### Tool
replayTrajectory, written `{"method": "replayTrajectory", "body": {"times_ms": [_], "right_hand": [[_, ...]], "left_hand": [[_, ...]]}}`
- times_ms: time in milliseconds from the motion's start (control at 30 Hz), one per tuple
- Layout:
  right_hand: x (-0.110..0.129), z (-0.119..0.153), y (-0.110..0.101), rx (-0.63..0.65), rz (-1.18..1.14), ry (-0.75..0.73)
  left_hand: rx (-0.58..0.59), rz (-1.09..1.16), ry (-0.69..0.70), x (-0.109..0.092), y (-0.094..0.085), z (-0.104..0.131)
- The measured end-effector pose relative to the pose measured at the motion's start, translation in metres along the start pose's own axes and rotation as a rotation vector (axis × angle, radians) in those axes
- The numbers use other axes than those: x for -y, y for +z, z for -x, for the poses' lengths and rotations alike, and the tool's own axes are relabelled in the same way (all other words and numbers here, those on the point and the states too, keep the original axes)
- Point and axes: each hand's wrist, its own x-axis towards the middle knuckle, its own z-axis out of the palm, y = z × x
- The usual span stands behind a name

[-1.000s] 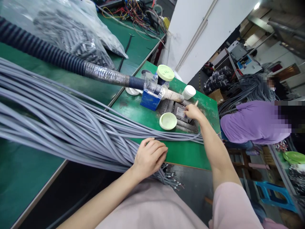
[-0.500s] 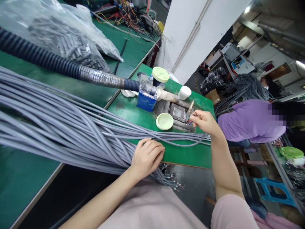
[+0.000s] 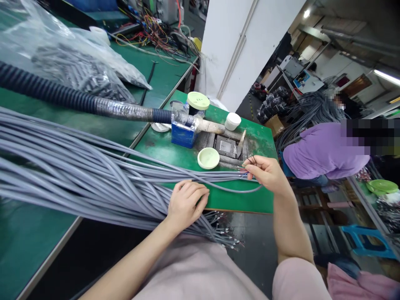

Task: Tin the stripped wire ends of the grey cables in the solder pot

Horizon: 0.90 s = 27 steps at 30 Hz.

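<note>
right fingers (image 3: 255, 170) | wire ends (image 3: 242, 170) | pinched, jutting out leftward

Ceiling lamp (image 3: 306, 13): is burning as a small white spot under a dim roof (image 3: 359, 23).
Tube light (image 3: 387, 77): is glaring near the right edge.
Pillar (image 3: 231, 46): is showing pale and bright.
Plastic bag (image 3: 78, 64): is throwing back small glints.
Grey cables (image 3: 93, 162): are catching soft highlights along their tops.
Wire ends (image 3: 243, 170): are blurring, too fine to make out.
Space (image 3: 100, 243) under the table (image 3: 34, 237): is lying in near black.
Co-worker's head (image 3: 371, 135): is hiding behind coarse pixel blocks.
Far room (image 3: 346, 66): is leaning and stretching toward the edges.
</note>
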Motion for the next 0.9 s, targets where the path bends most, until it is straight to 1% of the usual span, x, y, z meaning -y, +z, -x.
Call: {"method": "replayTrajectory", "body": {"times_ms": [300,900], "right_hand": [[-0.002,0.017,0.007,-0.03,0.004,-0.021],[-0.003,0.022,0.015,-0.01,-0.007,-0.081]], "left_hand": [[0.003,-0.008,0.002,-0.001,-0.001,0.0],[0.013,-0.03,0.003,-0.002,-0.002,-0.001]]}}
